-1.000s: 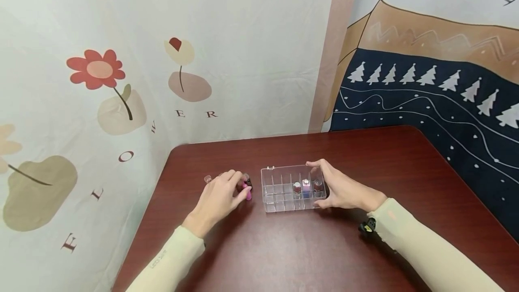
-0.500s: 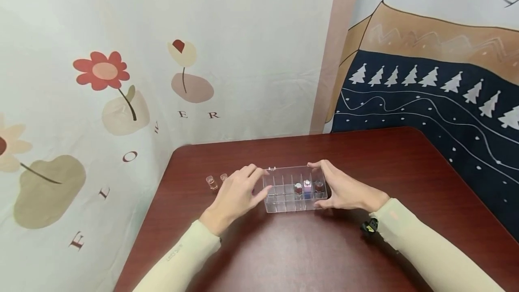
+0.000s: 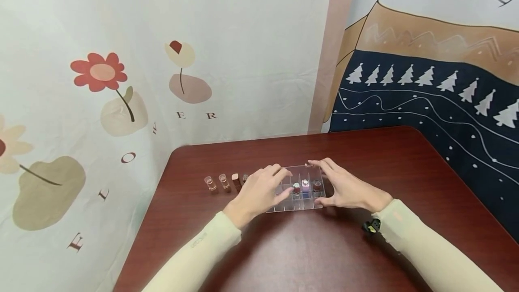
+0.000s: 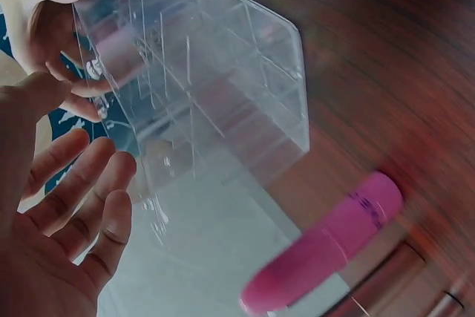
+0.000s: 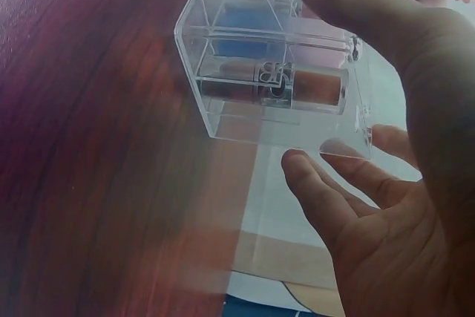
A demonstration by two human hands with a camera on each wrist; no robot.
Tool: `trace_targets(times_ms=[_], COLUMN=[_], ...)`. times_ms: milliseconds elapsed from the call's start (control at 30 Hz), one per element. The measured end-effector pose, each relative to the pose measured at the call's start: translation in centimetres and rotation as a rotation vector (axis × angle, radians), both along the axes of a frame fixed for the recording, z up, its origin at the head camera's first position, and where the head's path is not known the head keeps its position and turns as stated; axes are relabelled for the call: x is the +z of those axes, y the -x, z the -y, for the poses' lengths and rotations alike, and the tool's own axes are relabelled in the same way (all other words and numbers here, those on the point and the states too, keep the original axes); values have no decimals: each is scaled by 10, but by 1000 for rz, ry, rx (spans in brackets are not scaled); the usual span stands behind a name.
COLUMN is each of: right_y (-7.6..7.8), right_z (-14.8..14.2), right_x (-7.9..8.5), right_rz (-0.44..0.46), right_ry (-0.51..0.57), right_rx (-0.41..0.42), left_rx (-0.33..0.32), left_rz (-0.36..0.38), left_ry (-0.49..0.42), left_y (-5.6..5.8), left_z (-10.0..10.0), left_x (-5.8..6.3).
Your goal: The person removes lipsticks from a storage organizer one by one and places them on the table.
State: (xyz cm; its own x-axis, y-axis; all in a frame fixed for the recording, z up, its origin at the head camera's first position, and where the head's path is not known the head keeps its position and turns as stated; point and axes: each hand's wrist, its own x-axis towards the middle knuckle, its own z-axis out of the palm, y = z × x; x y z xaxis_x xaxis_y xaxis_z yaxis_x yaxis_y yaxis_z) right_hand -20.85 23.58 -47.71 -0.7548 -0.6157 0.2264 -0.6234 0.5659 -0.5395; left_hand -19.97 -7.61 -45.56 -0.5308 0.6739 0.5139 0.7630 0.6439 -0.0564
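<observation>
The left hand (image 3: 259, 188), fingers loosely extended and empty, hides part of the divided, clear plastic box (image 3: 301, 203) on the wood-grained table (image 3: 312, 256); the right hand (image 3: 349, 185) grips its right end. Beside a smooth pink tube (image 4: 326, 246), the frame cuts off a brown tube (image 4: 384, 277).

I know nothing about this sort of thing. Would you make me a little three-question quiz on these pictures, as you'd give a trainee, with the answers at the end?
1. Multiple choice: from the person's side, where is the right hand on the clear box?
A) At its left end
B) At its right end
C) Away from it

2. True or false: the pink tube is on the tabletop, and the left hand is not holding it.

3. Count: how many small items show inside the clear box in the head view?

Key: 1. B; 2. True; 3. Three
</observation>
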Motion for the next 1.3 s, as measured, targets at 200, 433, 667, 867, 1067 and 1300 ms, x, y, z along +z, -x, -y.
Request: trace_targets(times_ms=[200, 433, 667, 867, 1067, 1300], right_y=[-1, -1, 0, 1, 0, 1], right_z=[0, 1, 1, 3, 4, 4], right_x=[-1, 0, 2, 2, 2, 1], right_rz=[0, 4, 12, 14, -6, 12], right_ry=[-16, -21, -42, -42, -32, -31], right_rx=[-21, -24, -22, -30, -25, -28], left_rx=[4, 47, 115, 157, 156, 151], left_rz=[10, 48, 194, 301, 288, 297], left_ry=[36, 102, 213, 257, 307, 319], left_y=[4, 7, 10, 13, 15, 15], left_z=[-13, -23, -33, -38, -41, -43], left_x=[-2, -1, 9, 16, 14, 16])
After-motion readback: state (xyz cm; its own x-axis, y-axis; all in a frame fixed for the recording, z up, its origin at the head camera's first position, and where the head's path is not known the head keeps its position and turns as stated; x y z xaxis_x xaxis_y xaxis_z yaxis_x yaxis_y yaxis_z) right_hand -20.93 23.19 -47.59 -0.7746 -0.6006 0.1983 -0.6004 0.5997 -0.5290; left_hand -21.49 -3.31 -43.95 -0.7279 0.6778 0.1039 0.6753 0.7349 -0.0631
